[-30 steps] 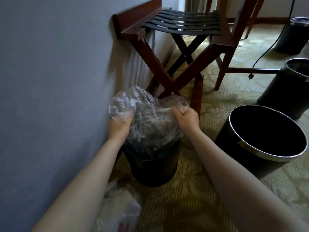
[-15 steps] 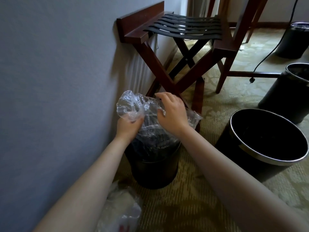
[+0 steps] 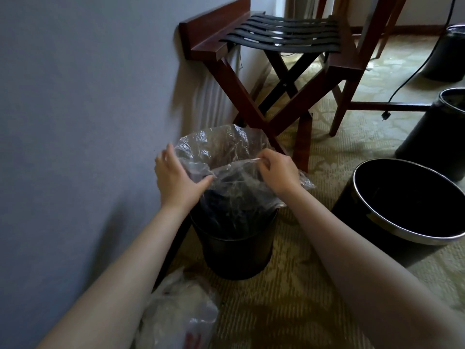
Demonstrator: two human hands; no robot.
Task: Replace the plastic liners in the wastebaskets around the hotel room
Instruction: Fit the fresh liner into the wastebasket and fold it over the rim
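Note:
A small black wastebasket [image 3: 236,248] stands on the carpet beside the grey wall. A clear plastic liner [image 3: 224,152] sits in it, its mouth spread open above the rim. My left hand [image 3: 176,177] holds the liner's near left edge, thumb against the film, fingers spread on the wall side. My right hand [image 3: 276,170] pinches the near edge of the liner and pulls it taut to the right.
A bigger black bin [image 3: 407,210] with a metal rim stands at right, two more bins [image 3: 435,134] behind it. A wooden luggage rack [image 3: 271,41] stands just beyond the small basket. A crumpled plastic bag [image 3: 181,313] lies near my left arm. A cable [image 3: 402,79] trails on the carpet.
The liner was bunched between both hands; now its mouth is spread open. My right hand moved right along the edge, my left hand shifted out to the left side.

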